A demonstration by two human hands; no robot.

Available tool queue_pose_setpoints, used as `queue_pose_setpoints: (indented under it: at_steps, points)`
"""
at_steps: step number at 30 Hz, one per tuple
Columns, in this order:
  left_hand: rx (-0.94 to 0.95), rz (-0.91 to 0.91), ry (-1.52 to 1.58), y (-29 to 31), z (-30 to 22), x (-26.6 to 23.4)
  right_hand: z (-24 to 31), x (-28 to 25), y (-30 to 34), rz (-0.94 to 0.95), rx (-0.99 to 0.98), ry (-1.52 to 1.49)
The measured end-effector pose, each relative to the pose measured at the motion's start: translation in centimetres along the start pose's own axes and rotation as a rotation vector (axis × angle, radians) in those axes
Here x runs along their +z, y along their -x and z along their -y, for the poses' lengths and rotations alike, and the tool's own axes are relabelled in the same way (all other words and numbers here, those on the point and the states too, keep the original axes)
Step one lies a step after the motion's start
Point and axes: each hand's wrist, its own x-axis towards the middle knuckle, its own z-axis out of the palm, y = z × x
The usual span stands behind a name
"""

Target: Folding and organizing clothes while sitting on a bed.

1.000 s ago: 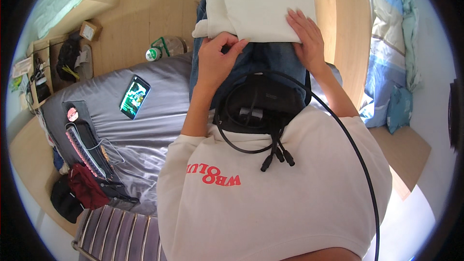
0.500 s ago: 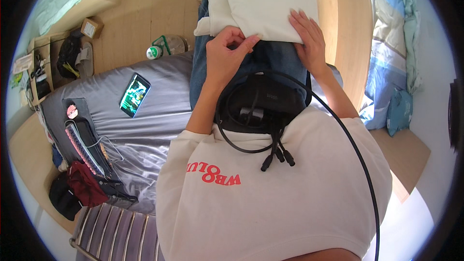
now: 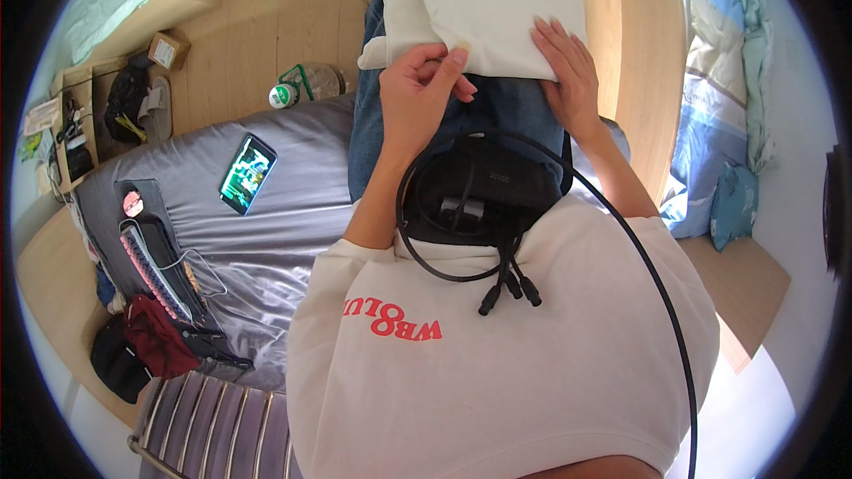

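A folded cream-white cloth [image 3: 497, 13] lies across my jeans-clad lap; I cannot tell what kind of item it is. Loosely curled at its near left edge is my left hand [image 3: 422, 89]. Its thumb lies over the cloth's border, while the other fingertips show below the edge, apart from the thumb, with no fabric visible between them. My right hand [image 3: 571, 80] rests flat on the near right corner of the cloth, fingers stretched out. A black pouch [image 3: 497, 186] with a looped black cable sits at my waist, between my forearms.
On the grey bedsheet [image 3: 302, 160] to my left lie a lit phone [image 3: 248, 175] and a dark case [image 3: 164, 257] with a white cord. A clear bottle [image 3: 324, 82] with a green handle stands beyond the sheet. Blue-and-white bedding [image 3: 710, 124] is at the right.
My left thumb has drawn back to the left from the cloth's near edge, and its fingertips now show below that edge. The right hand stays in place.
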Motion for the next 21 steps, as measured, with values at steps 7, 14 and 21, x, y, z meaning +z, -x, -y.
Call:
queue_pose_setpoints:
  at_steps: [7,14,21]
  points:
    - [-0.103,0.07,-0.239,0.32,-0.55,-0.51,0.05,0.0,0.1,-0.006,0.002,-0.003]
    - [-0.131,0.003,-0.388,0.68,-0.38,-0.64,0.1,0.11,0.13,-0.023,-0.01,0.008]
    - [-0.04,-0.057,-0.459,0.83,-0.23,-0.53,0.14,0.09,0.02,-0.013,0.001,0.011]
